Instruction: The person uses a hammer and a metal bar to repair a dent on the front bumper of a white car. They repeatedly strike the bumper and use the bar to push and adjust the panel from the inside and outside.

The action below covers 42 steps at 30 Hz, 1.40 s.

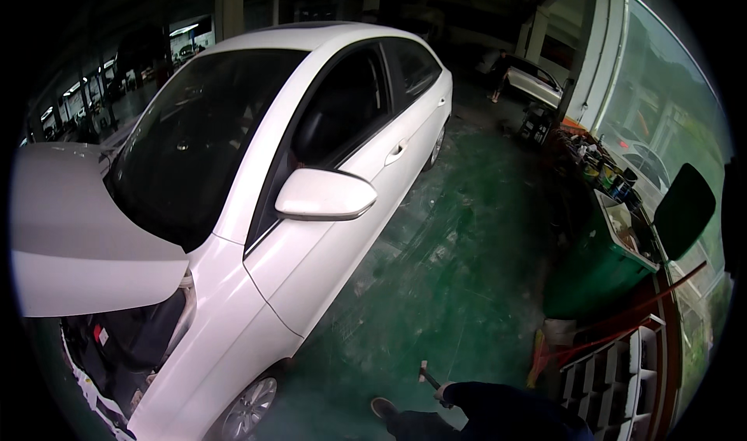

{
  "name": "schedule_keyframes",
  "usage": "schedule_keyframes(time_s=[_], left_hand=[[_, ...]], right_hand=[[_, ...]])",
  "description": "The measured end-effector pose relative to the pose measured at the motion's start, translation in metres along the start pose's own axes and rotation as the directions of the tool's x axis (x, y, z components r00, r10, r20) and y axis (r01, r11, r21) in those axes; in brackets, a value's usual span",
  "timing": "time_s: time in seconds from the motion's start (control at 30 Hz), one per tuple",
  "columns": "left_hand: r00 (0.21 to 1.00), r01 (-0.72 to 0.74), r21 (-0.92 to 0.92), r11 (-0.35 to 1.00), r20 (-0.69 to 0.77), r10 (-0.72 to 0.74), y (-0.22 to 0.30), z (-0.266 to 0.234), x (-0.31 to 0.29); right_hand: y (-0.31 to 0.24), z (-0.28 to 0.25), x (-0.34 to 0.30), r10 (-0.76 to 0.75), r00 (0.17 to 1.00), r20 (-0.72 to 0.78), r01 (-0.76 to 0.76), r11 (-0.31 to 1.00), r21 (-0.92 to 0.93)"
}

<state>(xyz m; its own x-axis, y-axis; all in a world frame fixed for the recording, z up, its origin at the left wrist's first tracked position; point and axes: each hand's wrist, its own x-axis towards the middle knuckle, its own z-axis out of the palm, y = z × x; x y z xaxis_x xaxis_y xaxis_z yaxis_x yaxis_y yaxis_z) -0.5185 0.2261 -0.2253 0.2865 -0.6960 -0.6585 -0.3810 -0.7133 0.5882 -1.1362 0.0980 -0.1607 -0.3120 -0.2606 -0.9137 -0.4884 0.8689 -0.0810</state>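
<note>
My right hand, at the end of a dark sleeve, comes in at the bottom of the head view. Its fingers are closed around the dark handle of a small hammer, whose pale head points away from me, low over the green floor. One of my shoes shows just left of the hand. My left hand is out of the picture. To the left stands a white car with its hood raised. Its side mirror sticks out toward the aisle, and the front door window looks lowered.
At the right are a green wheeled bin with its lid swung back, a white compartment rack and a cluttered bench by the window. Green floor runs between car and bin. Far back, a person stands by another car.
</note>
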Motion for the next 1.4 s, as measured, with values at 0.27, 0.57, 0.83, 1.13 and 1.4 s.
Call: schedule_keyframes(time_s=[0.27,0.57,0.83,1.13,1.4], left_hand=[[0.994,0.086,-0.286,0.954,0.095,-0.061,0.003,0.012,-0.032],[0.972,0.202,-0.093,0.975,0.139,-0.188,-0.020,0.040,-0.009],[0.991,0.130,-0.163,0.978,0.050,-0.123,-0.010,0.049,-0.015],[0.997,0.078,-0.064,0.995,0.020,-0.077,0.007,0.077,-0.070],[0.948,0.268,-0.019,0.963,-0.174,-0.267,0.076,0.088,-0.161]], right_hand=[[0.100,0.012,-0.018,0.132,0.991,-0.010,-0.129,0.979,0.159],[0.124,0.024,-0.019,0.149,0.985,0.082,-0.158,0.982,0.107],[0.090,-0.005,0.007,0.060,0.987,0.151,-0.060,0.998,-0.006],[0.046,-0.033,0.062,0.030,0.982,0.189,-0.023,0.999,-0.037],[-0.002,-0.049,0.069,0.094,0.986,0.136,-0.048,0.950,-0.309]])
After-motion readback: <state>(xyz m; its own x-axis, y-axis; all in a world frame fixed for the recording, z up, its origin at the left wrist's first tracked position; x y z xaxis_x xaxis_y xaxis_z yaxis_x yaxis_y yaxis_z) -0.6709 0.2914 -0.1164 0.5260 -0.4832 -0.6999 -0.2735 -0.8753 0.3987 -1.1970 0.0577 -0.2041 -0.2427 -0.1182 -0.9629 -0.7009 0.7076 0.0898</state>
